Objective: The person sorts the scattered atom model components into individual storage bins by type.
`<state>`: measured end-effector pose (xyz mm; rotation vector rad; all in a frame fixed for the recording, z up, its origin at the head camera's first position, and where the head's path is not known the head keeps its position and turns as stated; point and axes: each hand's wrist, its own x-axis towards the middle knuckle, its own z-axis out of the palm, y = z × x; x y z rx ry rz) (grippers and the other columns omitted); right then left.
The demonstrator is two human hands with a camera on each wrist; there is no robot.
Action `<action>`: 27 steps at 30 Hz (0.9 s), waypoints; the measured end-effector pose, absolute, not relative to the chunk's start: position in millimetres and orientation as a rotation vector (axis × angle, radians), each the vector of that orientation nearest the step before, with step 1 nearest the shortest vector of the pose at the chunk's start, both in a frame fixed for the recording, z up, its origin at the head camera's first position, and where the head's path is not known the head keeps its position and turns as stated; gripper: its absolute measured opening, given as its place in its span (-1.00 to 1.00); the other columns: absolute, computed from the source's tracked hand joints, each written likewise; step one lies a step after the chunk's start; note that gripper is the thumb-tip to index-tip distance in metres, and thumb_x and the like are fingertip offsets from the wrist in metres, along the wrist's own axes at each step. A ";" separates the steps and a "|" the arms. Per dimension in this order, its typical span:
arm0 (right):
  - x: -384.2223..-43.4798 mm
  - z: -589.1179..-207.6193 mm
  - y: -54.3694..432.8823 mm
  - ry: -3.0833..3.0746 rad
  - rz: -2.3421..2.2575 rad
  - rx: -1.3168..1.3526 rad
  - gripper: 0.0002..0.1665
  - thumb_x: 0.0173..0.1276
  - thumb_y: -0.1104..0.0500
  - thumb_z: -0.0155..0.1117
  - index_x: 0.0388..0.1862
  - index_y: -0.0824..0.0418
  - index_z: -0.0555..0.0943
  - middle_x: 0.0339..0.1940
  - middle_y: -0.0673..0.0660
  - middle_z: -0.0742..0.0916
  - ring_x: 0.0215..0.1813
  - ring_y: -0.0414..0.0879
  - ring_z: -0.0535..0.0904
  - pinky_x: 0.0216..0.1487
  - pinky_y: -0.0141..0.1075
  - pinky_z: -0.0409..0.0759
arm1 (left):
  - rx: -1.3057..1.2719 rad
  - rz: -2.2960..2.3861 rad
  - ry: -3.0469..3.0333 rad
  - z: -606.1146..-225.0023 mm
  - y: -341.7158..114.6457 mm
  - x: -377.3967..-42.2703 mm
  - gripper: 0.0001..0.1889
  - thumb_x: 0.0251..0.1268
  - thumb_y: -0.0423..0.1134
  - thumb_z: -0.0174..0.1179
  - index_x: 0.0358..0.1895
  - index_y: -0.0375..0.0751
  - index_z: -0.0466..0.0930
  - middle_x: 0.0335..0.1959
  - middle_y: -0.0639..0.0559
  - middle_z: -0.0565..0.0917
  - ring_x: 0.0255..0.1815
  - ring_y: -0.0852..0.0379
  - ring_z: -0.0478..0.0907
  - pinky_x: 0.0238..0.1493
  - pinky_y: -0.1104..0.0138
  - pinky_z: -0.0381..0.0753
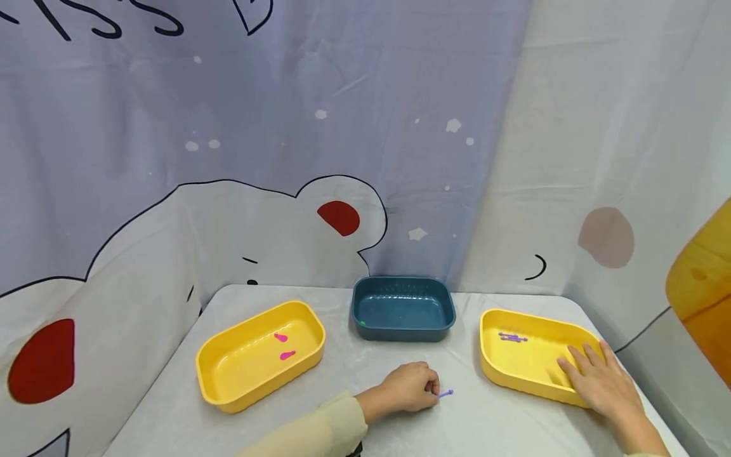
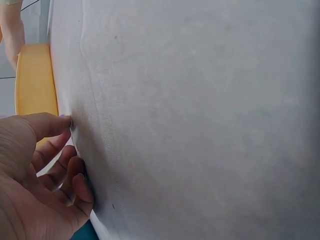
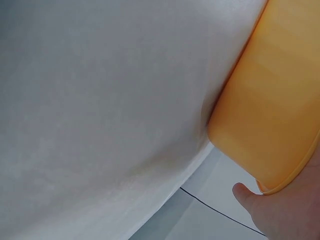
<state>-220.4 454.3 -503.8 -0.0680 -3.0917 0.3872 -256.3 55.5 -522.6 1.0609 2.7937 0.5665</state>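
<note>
My left hand [image 1: 412,386] is low over the white cloth at the front middle. Its fingertips pinch one end of a small purple stick [image 1: 447,393], whose knobbed end sticks out to the right. In the left wrist view, the left hand [image 2: 42,175] hides nearly all of the stick. On the right, my right hand [image 1: 606,384] lies over the near right corner of a yellow tray [image 1: 531,379], fingers spread and fairly straight. Several similar purple sticks [image 1: 513,337] lie inside that tray. The right wrist view shows the tray's outer wall [image 3: 265,105] beside the thumb [image 3: 244,194].
Another yellow tray [image 1: 228,399] stands at the left, with two small pink pieces [image 1: 287,355] in it. A dark teal tray [image 1: 403,334] at the back middle holds a tiny green speck [image 1: 362,323]. Printed fabric [image 1: 400,158] hangs behind the table.
</note>
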 end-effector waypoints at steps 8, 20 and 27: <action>-219.6 -505.5 453.9 -3.095 0.391 -0.067 0.00 0.61 -0.37 -0.39 0.48 0.50 0.22 0.46 0.67 0.17 0.57 0.49 -0.44 0.34 0.52 -0.11 | 1.023 0.720 2.776 -522.0 53.8 -260.7 -0.85 0.09 -0.29 0.34 -0.45 0.08 0.58 -0.58 0.35 0.43 -0.53 0.42 0.32 -0.44 0.53 0.33; -222.1 -503.5 452.5 -3.091 0.388 -0.064 -0.01 0.61 -0.37 -0.38 0.49 0.50 0.22 0.47 0.66 0.17 0.57 0.48 -0.45 0.34 0.53 -0.10 | 1.008 1.090 2.623 -515.5 63.4 -271.4 -0.78 0.04 -0.39 0.32 -0.42 0.04 0.52 -0.57 0.35 0.48 -0.56 0.45 0.36 -0.48 0.56 0.37; -221.5 -503.0 453.4 -3.098 0.392 -0.061 -0.01 0.62 -0.36 -0.37 0.49 0.50 0.22 0.46 0.67 0.16 0.57 0.49 -0.44 0.34 0.53 -0.11 | 1.036 1.230 2.546 -509.4 79.2 -281.0 -0.82 0.06 -0.37 0.31 -0.38 0.04 0.57 -0.53 0.33 0.51 -0.52 0.41 0.38 -0.48 0.55 0.38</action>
